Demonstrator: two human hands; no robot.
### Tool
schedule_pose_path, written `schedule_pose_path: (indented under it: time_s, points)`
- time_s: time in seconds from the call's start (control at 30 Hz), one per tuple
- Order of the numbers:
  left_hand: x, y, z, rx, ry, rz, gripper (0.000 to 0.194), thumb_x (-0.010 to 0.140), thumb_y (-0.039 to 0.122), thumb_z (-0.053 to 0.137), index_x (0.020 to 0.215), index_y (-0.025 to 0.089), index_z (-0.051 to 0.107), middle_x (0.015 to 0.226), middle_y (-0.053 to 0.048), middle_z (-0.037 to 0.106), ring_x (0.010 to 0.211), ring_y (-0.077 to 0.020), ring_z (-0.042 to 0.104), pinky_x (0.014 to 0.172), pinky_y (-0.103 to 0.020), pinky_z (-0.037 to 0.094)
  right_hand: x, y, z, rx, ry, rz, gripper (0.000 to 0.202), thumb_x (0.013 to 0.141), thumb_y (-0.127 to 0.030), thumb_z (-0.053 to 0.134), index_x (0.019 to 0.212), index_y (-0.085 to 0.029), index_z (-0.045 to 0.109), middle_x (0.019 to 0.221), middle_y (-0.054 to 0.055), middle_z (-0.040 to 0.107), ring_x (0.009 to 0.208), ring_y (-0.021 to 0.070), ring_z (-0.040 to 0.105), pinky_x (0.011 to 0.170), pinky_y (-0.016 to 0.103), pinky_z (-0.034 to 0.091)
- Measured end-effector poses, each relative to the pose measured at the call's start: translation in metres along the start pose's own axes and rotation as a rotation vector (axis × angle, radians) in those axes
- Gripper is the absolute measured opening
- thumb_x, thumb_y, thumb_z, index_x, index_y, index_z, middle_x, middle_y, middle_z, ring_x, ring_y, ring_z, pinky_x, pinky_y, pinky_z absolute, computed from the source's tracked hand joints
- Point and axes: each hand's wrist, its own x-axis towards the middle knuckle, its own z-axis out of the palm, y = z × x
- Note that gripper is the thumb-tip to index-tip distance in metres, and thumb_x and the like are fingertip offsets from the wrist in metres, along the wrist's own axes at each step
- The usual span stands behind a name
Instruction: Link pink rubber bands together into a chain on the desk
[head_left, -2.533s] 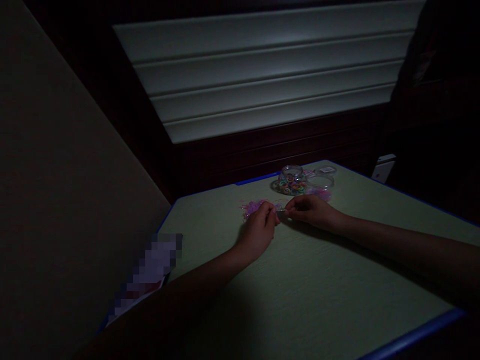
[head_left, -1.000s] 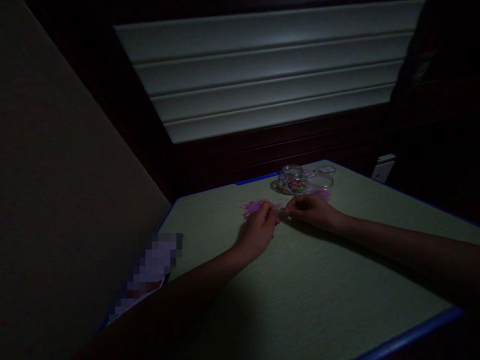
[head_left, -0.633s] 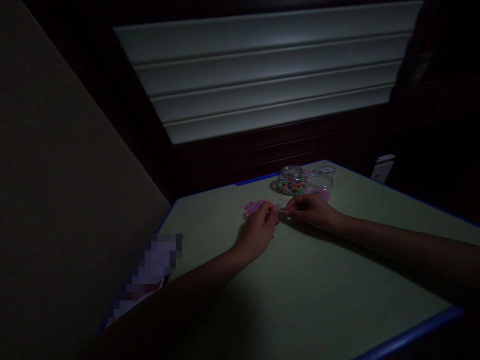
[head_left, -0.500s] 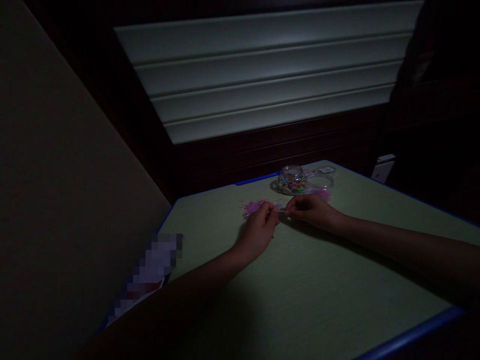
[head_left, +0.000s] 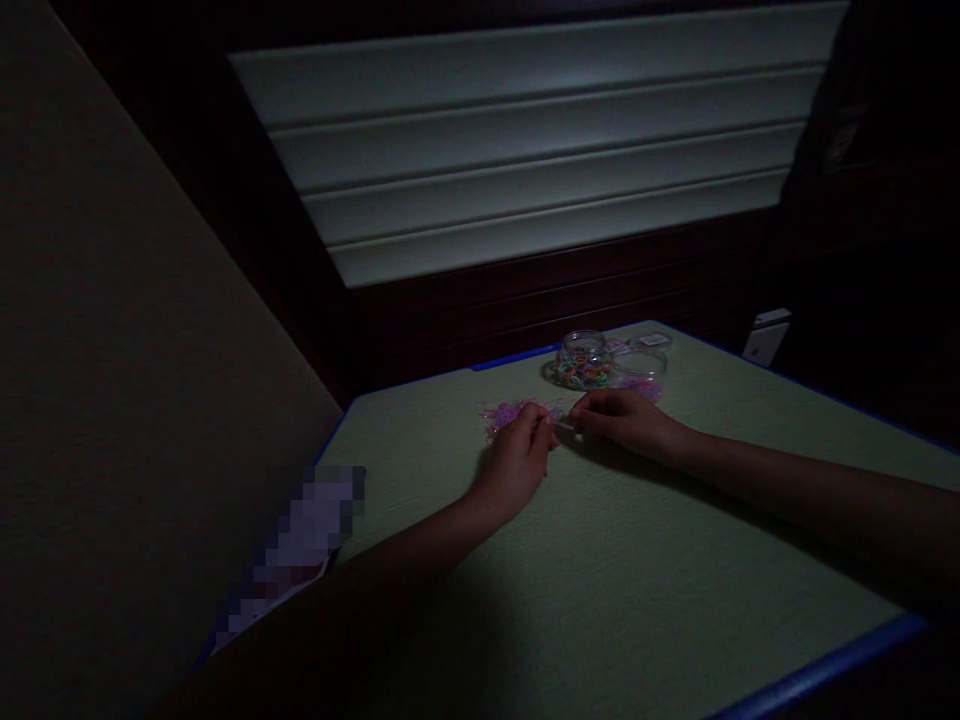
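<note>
My left hand [head_left: 516,455] is closed in a pinch above the green tabletop. A thin, pale, stick-like piece [head_left: 565,427] juts from its fingertips toward the right; its kind is too small and dark to make out. Close by on the right, my right hand [head_left: 634,420] has thumb and fingers pressed together near the free end of that piece. Whatever its fingertips hold, if anything, is too small to see. Just behind my left hand lies a loose pile of small pink and purple pieces [head_left: 504,414], partly covered by the fingers.
A clear jar [head_left: 582,358] of multicoloured small rings stands at the table's back. Beside it is a clear tub [head_left: 639,370] with pink pieces, and behind that a clear lid [head_left: 651,341]. The green table [head_left: 630,560] has blue edging. A blurred-out item [head_left: 315,520] lies at left.
The pale piece spanned level between both hands; now it slants down to the right from my left fingertips. My right fingertips have shifted slightly. Both arms stay in place.
</note>
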Motion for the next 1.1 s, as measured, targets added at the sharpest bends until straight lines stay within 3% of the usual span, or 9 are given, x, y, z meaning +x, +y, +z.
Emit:
schedule_pose_path:
  time_s: [0.63, 0.9, 1.1]
  points:
    - [0.0006, -0.0005, -0.0005, -0.007, -0.006, 0.009, 0.024, 0.084, 0.036, 0.028, 0.080, 0.019, 0.044, 0.068, 0.003, 0.053, 0.043, -0.0049, 0.042, 0.044, -0.019, 0.031, -0.0014, 0.0035, -0.0011, -0.104, -0.065, -0.015, 0.029, 0.069, -0.039, 0.050, 0.074, -0.012, 0.060, 0.060, 0.000, 0.052, 0.051, 0.0074, 0.043, 0.047, 0.019, 0.033]
    - [0.0001, -0.0005, -0.0004, 0.011, -0.029, 0.013, 0.025, 0.084, 0.036, 0.029, 0.077, 0.018, 0.045, 0.069, 0.002, 0.054, 0.047, -0.0057, 0.043, 0.046, -0.019, 0.032, -0.0028, 0.0030, -0.0012, -0.326, -0.011, -0.185, 0.026, 0.074, -0.034, 0.045, 0.076, -0.013, 0.061, 0.066, 0.002, 0.058, 0.058, 0.0107, 0.048, 0.054, 0.022, 0.035]
    - [0.0001, 0.0012, -0.0008, 0.019, -0.019, 0.003, 0.024, 0.083, 0.035, 0.029, 0.078, 0.019, 0.046, 0.070, 0.002, 0.054, 0.047, -0.0060, 0.043, 0.046, -0.019, 0.033, -0.0015, 0.0040, 0.0000, -0.210, -0.002, -0.102, 0.024, 0.072, -0.033, 0.047, 0.075, -0.012, 0.058, 0.065, 0.002, 0.055, 0.056, 0.0098, 0.046, 0.051, 0.021, 0.035]
